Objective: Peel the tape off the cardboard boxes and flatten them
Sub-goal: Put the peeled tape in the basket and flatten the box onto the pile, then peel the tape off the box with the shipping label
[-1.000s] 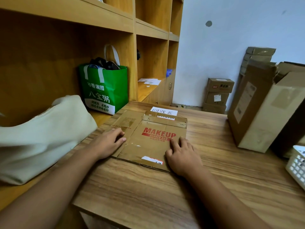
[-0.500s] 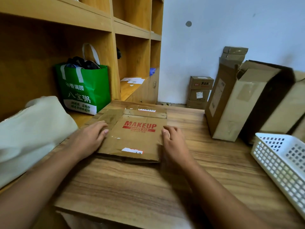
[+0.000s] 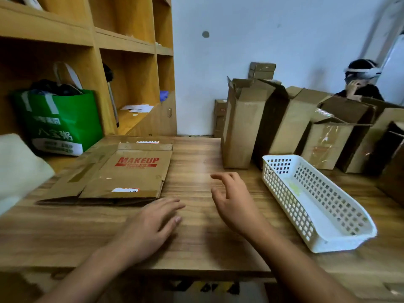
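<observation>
Head view: 1 flattened box (image 3: 131, 171) marked MAKEUP lies on the bench (image 3: 196, 241), at the left. The left hand (image 3: 153, 224) is flat and empty beside its near corner. The right hand (image 3: 234, 204) is loosely curled, holding nothing. Several upright boxes (image 3: 242, 127) at the right rear stand unflattened, so most work looks undone.

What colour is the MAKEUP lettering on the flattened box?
Red, on the flattened box; seen in the head view.

A white perforated basket (image 3: 282, 193) lies at lower right on the wooden table (image 3: 65, 232), and a green tote bag (image 3: 65, 119) sits at left in the wooden shelving (image 3: 129, 43).
</observation>
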`<action>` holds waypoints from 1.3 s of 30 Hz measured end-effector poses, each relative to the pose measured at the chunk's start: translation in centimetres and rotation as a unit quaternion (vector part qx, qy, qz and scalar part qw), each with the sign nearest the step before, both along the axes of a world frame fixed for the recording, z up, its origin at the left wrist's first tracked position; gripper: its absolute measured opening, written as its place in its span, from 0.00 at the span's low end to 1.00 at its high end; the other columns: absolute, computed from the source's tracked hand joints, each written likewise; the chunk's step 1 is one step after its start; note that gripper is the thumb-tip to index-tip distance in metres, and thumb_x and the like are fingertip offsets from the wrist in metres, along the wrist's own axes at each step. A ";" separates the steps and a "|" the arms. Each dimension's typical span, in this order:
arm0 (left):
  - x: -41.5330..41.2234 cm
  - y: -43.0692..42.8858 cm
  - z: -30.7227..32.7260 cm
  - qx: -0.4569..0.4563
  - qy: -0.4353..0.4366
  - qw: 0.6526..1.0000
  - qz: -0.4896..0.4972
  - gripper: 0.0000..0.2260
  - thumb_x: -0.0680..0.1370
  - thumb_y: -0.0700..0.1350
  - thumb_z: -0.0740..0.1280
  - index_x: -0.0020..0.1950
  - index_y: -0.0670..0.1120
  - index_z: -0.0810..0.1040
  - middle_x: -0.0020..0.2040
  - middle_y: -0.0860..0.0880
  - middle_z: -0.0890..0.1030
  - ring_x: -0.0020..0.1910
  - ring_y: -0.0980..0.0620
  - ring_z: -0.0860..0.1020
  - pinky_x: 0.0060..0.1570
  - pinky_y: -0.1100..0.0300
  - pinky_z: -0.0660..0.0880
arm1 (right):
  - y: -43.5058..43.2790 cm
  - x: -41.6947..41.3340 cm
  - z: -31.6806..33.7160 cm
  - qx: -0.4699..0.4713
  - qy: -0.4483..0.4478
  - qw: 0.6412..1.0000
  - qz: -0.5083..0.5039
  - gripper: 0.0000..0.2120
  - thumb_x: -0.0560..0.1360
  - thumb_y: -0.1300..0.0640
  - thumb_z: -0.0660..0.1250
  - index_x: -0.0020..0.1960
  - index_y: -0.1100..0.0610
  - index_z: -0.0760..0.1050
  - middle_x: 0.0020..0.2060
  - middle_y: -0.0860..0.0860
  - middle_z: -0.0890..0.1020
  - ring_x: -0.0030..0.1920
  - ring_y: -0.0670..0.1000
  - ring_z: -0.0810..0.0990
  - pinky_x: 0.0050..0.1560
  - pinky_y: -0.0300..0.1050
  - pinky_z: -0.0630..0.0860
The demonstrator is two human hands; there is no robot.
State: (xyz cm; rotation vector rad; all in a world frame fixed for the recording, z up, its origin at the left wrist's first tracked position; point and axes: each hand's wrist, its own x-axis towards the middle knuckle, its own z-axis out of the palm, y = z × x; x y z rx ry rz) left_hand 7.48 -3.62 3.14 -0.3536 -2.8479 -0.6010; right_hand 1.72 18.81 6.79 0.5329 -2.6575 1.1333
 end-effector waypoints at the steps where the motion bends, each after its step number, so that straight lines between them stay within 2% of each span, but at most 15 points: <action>1: 0.3 1.5 -0.3 -0.006 -0.011 1.000 -0.011 0.22 0.81 0.65 0.55 0.73 0.63 0.68 0.71 0.70 0.62 0.71 0.73 0.55 0.67 0.79 0.46 | 1.0 0.6 0.1 0.005 0.004 1.000 -0.003 0.18 0.81 0.53 0.63 0.71 0.50 0.72 0.66 0.46 0.71 0.69 0.46 0.70 0.71 0.43 0.67; 3: 0.9 4.0 -1.0 -0.001 -0.033 0.999 -0.032 0.20 0.82 0.61 0.56 0.74 0.65 0.65 0.72 0.71 0.60 0.72 0.72 0.53 0.65 0.80 0.44 | 3.0 1.6 0.5 0.018 0.009 1.000 -0.006 0.18 0.81 0.54 0.64 0.71 0.50 0.72 0.66 0.46 0.71 0.67 0.46 0.71 0.70 0.40 0.66; 5: 1.4 5.9 -1.6 -0.012 -0.039 0.998 -0.042 0.23 0.80 0.66 0.53 0.75 0.66 0.64 0.74 0.70 0.60 0.73 0.71 0.54 0.67 0.75 0.47 | 4.9 2.6 0.9 0.027 0.004 1.000 -0.009 0.18 0.81 0.53 0.63 0.71 0.49 0.72 0.66 0.45 0.70 0.62 0.46 0.73 0.66 0.40 0.68; 8: 1.8 7.4 -2.3 -0.063 -0.016 0.997 -0.041 0.32 0.73 0.73 0.41 0.75 0.68 0.63 0.74 0.70 0.60 0.75 0.68 0.56 0.72 0.68 0.50 | 7.4 3.5 1.8 0.039 -0.001 0.999 -0.014 0.19 0.82 0.51 0.63 0.72 0.46 0.71 0.66 0.42 0.70 0.56 0.44 0.74 0.59 0.38 0.69; 11: 2.1 7.4 -2.3 -0.060 -0.009 0.998 -0.028 0.35 0.70 0.76 0.36 0.73 0.71 0.62 0.73 0.72 0.59 0.74 0.70 0.55 0.75 0.63 0.53 | 9.0 3.0 3.5 0.044 0.000 0.999 -0.012 0.19 0.81 0.52 0.63 0.72 0.47 0.71 0.66 0.43 0.70 0.58 0.43 0.73 0.59 0.38 0.69; 14: 1.9 7.3 -2.7 -0.052 0.010 0.998 -0.030 0.29 0.74 0.72 0.42 0.73 0.71 0.64 0.72 0.73 0.61 0.73 0.71 0.55 0.73 0.66 0.53 | 9.2 1.0 6.1 0.051 0.028 0.998 -0.013 0.19 0.80 0.54 0.64 0.71 0.49 0.71 0.66 0.47 0.70 0.61 0.48 0.75 0.65 0.46 0.73; 18: 2.2 7.5 -2.4 -0.047 0.021 0.999 -0.014 0.21 0.78 0.66 0.53 0.69 0.67 0.73 0.68 0.70 0.71 0.69 0.68 0.68 0.63 0.77 0.56 | 8.5 -3.6 9.9 0.078 0.068 0.994 -0.038 0.23 0.80 0.55 0.63 0.75 0.52 0.67 0.71 0.52 0.67 0.57 0.52 0.78 0.64 0.52 0.76; 21: 2.0 7.4 -2.4 -0.031 0.027 0.999 -0.032 0.24 0.75 0.68 0.50 0.70 0.70 0.69 0.68 0.75 0.66 0.70 0.73 0.60 0.64 0.78 0.50 | 7.8 -7.4 12.5 0.093 0.103 0.988 -0.071 0.27 0.79 0.56 0.63 0.77 0.53 0.63 0.75 0.53 0.64 0.56 0.55 0.80 0.60 0.56 0.78; 24: 2.1 7.6 -2.3 -0.043 0.006 0.998 -0.039 0.19 0.76 0.64 0.59 0.65 0.67 0.76 0.65 0.70 0.74 0.65 0.69 0.71 0.67 0.77 0.51 | 7.2 -10.8 14.4 0.110 0.133 0.980 -0.100 0.30 0.78 0.58 0.63 0.79 0.54 0.60 0.77 0.54 0.62 0.62 0.58 0.77 0.59 0.56 0.78; 26: 2.0 7.4 -2.7 -0.050 0.022 0.998 -0.040 0.17 0.75 0.63 0.62 0.64 0.66 0.77 0.64 0.68 0.76 0.63 0.68 0.73 0.67 0.73 0.62 | 7.1 -12.6 15.1 0.125 0.143 0.975 -0.113 0.33 0.77 0.58 0.64 0.80 0.52 0.58 0.78 0.54 0.60 0.66 0.59 0.75 0.59 0.58 0.77; 28: 1.8 7.1 -3.1 -0.038 0.024 0.998 -0.055 0.18 0.75 0.63 0.63 0.64 0.65 0.75 0.65 0.68 0.76 0.64 0.67 0.73 0.61 0.66 0.73 | 7.0 -13.9 15.6 0.139 0.143 0.973 -0.118 0.34 0.77 0.57 0.65 0.80 0.51 0.56 0.78 0.53 0.60 0.67 0.59 0.74 0.60 0.60 0.77; 32: 1.4 6.9 -3.4 -0.036 0.045 0.996 -0.064 0.18 0.75 0.62 0.65 0.64 0.64 0.74 0.65 0.67 0.75 0.64 0.67 0.73 0.59 0.64 0.75 | 6.5 -15.5 15.9 0.176 0.120 0.970 -0.118 0.36 0.79 0.57 0.65 0.82 0.51 0.53 0.78 0.52 0.60 0.70 0.58 0.72 0.62 0.57 0.76; 34: 1.4 7.0 -3.4 -0.037 0.037 0.997 -0.061 0.18 0.75 0.63 0.65 0.64 0.65 0.75 0.65 0.68 0.75 0.64 0.67 0.73 0.61 0.66 0.72 | 6.3 -16.2 15.9 0.186 0.111 0.969 -0.121 0.34 0.79 0.58 0.65 0.81 0.52 0.56 0.76 0.54 0.62 0.68 0.59 0.73 0.61 0.58 0.77; 36: 1.2 7.0 -3.6 -0.040 0.053 0.996 -0.065 0.17 0.75 0.63 0.65 0.63 0.65 0.76 0.65 0.68 0.75 0.65 0.68 0.72 0.63 0.67 0.67 | 6.3 -16.7 15.9 0.193 0.115 0.966 -0.131 0.26 0.78 0.58 0.65 0.76 0.56 0.65 0.72 0.56 0.66 0.62 0.61 0.76 0.58 0.59 0.78; 39: 1.2 7.0 -3.7 -0.025 0.068 0.995 -0.066 0.17 0.74 0.62 0.66 0.63 0.64 0.77 0.64 0.67 0.76 0.64 0.67 0.73 0.63 0.67 0.66 | 6.4 -16.9 15.9 0.195 0.130 0.963 -0.135 0.17 0.79 0.57 0.65 0.67 0.55 0.75 0.65 0.56 0.71 0.57 0.60 0.78 0.55 0.53 0.77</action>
